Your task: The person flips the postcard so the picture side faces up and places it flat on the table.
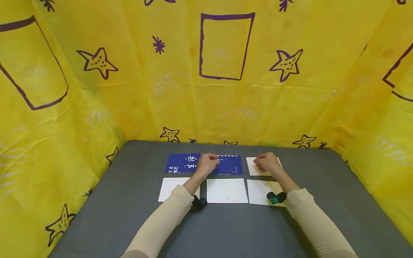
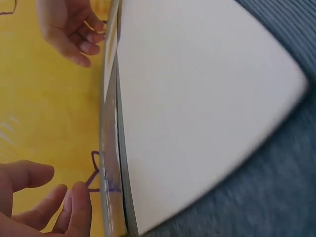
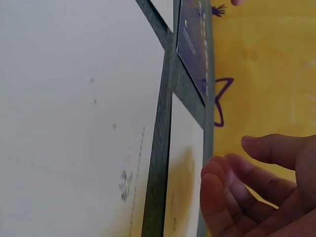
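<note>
My left hand (image 1: pixel 206 166) is over the blue cards with white characters, hiding part of them between the left one (image 1: pixel 175 164) and the right one (image 1: pixel 233 165). Its fingers are loosely bent, and the left wrist view shows a gap between thumb and fingertips, holding nothing. Over the white card (image 1: pixel 250 168) at the back right is my right hand (image 1: pixel 267 163), fingers relaxed and thumb apart in the right wrist view. Three more white cards form the front row: left (image 1: pixel 169 188), middle (image 1: pixel 227 190) and right (image 1: pixel 258 191); small printing shows on the middle and right ones.
The cards lie in two rows on a dark grey table (image 1: pixel 129 215). Yellow cloth (image 1: pixel 135 104) with purple starfish drawings hangs behind it and along both sides. A black wrist strap piece (image 1: pixel 199 202) sits under the left wrist, another (image 1: pixel 276 197) at the right.
</note>
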`<action>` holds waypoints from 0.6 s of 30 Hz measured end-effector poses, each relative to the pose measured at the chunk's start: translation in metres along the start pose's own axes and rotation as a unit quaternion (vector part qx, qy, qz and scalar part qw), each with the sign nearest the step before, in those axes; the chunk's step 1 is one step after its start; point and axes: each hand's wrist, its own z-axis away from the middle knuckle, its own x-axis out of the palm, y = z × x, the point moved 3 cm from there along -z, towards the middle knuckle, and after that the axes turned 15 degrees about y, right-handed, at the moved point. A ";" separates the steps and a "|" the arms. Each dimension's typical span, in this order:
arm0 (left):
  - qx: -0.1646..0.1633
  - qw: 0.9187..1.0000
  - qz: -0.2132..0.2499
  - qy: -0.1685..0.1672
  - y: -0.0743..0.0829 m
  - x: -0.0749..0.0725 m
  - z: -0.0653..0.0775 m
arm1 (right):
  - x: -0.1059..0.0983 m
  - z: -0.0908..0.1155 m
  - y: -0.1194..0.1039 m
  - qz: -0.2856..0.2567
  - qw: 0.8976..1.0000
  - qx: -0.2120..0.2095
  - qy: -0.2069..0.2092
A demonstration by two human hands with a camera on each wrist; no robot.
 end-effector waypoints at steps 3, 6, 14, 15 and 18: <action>-0.004 1.000 0.005 -0.011 0.004 0.006 0.003 | -0.007 -0.001 0.004 0.009 1.000 0.010 0.008; -0.016 1.000 0.008 -0.023 0.009 0.011 0.007 | -0.015 -0.002 0.007 0.016 1.000 0.015 0.010; -0.015 0.999 0.024 -0.034 0.021 0.031 0.017 | -0.033 -0.004 0.011 0.027 0.999 0.017 0.021; -0.014 0.999 0.024 -0.036 0.022 0.033 0.018 | -0.035 -0.004 0.011 0.029 0.999 0.016 0.021; -0.017 0.999 0.024 -0.041 0.025 0.041 0.021 | -0.042 -0.004 0.014 0.033 0.999 0.018 0.019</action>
